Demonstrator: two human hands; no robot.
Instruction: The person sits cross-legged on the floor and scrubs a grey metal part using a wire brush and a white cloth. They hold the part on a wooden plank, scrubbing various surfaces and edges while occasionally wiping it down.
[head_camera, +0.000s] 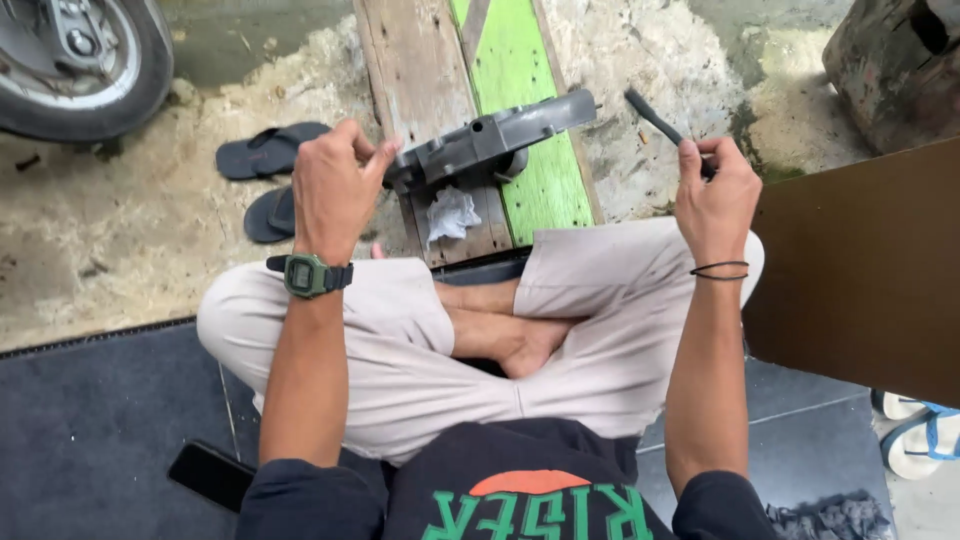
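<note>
My left hand (335, 190) is curled shut around the near end of a grey metal engine cover (490, 140), thumb and fingers pinching its edge so the part sticks out to the right over the plank. There is a green digital watch (308, 275) on that wrist. My right hand (715, 190) is raised and closed around a thin dark tool (655, 118), whose free end points up and to the left, well apart from the cover. A black band (720, 269) circles that wrist.

The cover hangs just above a weathered wooden plank (425, 90) with a bright green painted strip (525, 120) along its right half. A crumpled grey rag (450, 213) lies on the plank, just under the cover and close to my knee. I sit cross-legged in light trousers (400, 350), bare feet tucked between my knees.

Further out, a pair of black flip-flops (272, 165) lies on the rough concrete left of the plank, and a scooter wheel (85, 60) shows in the top left corner. A brown board (860, 270) stands at my right side, and a black phone (210, 475) lies on the dark mat by my left hip.
</note>
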